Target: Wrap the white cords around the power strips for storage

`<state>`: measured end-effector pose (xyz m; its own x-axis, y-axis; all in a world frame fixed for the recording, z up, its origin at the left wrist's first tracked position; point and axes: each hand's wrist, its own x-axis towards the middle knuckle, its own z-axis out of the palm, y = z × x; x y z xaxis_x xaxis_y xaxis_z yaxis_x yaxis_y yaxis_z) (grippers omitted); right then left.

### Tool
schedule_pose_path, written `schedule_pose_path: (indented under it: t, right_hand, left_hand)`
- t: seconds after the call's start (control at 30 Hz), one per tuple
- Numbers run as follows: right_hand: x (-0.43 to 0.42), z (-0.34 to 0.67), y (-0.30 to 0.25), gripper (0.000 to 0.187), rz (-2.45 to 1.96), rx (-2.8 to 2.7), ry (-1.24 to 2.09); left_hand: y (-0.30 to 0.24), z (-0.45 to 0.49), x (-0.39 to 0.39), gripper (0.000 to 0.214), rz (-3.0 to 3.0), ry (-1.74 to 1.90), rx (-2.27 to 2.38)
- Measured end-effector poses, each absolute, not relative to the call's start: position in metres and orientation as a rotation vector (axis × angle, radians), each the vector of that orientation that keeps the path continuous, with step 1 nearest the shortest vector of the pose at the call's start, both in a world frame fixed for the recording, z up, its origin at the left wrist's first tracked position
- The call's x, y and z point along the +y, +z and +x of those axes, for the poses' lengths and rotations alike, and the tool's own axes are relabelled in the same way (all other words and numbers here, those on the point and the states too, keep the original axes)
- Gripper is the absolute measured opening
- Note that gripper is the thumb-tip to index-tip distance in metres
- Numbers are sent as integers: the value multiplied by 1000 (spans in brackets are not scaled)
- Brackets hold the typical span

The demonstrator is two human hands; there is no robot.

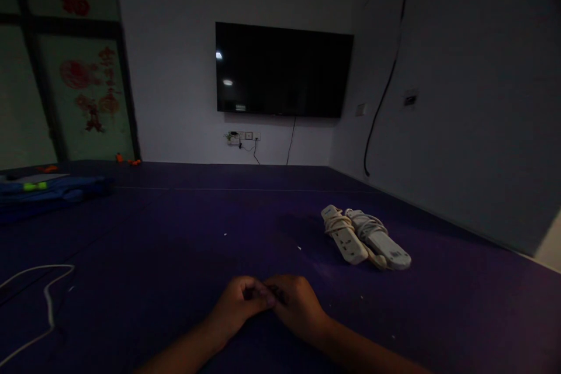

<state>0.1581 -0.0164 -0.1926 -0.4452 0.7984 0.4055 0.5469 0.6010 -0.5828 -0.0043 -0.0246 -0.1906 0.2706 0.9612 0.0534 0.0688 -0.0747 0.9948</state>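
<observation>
My left hand (239,302) and my right hand (298,305) rest together on the dark purple surface (184,245) near its front edge. Both have their fingers curled and the fingertips meet in the middle, pinched around something small and dark that I cannot make out. Two white power strips (363,238) with their cords wound round them lie side by side to the right, a little beyond my right hand.
A loose white cable (46,298) snakes over the surface at the left. Blue items (48,190) lie at the far left. A black wall-mounted television (283,69) hangs ahead, wall sockets below it. The room is dim.
</observation>
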Motion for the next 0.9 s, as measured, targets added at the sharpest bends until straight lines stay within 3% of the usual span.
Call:
schedule_pose_path:
  t: [0.9]
  right_hand:
    - [-16, 156, -195, 17, -1074, -2178, 389]
  left_hand:
    - [-187, -2, -26, 45, 1393, 992, 1009]
